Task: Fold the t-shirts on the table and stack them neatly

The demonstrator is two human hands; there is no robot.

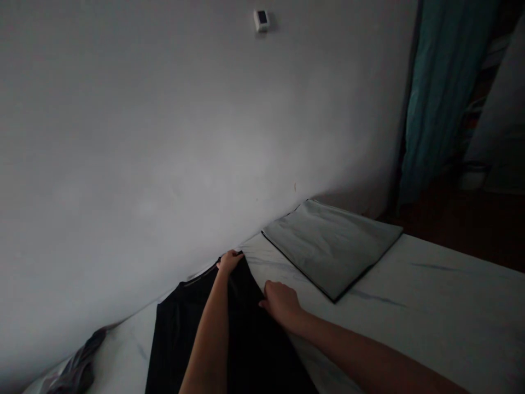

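A black garment (254, 339) lies spread on a white, grey-streaked surface (443, 295), its neckline side towards the wall. My left hand (229, 261) pinches the garment's far edge near its right shoulder corner. At the garment's right side edge, my right hand (282, 301) is closed with the edge between thumb and fingers. To the right of the garment, apart from it, lies a flat grey-green folded cloth (336, 241) with dark edges.
A pale wall (184, 137) runs along the far side of the surface and bears a small white device (261, 21). Crumpled dark fabric (77, 366) lies at the lower left. A teal curtain (438, 98) hangs at the right, beyond the surface's edge.
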